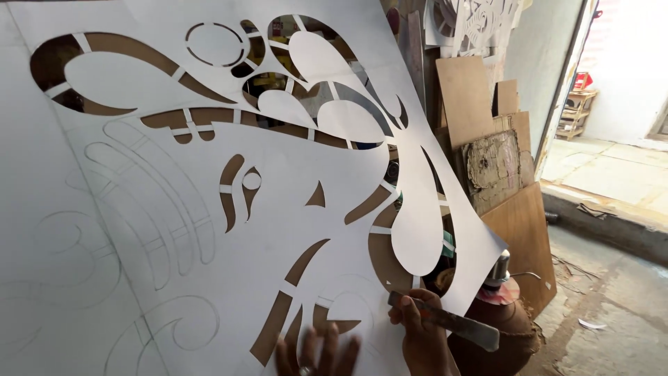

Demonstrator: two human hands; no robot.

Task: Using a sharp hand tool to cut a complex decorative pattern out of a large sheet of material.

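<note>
A flat blade [452,324] is gripped in the right hand [417,334], its long axis slanting down-right, tip at the white cut-out sheet's [292,230] lower edge. The left hand [316,355] is pressed open, fingers spread, just beside.

1. One white cut-out stencil sheet [209,174].
2. Two hands: left hand [316,356] at 6 o'clock, right hand [419,327] beside it.
3. One flat blade [445,322].
4. One brown clay pot [504,334] at 5 o'clock.
</note>
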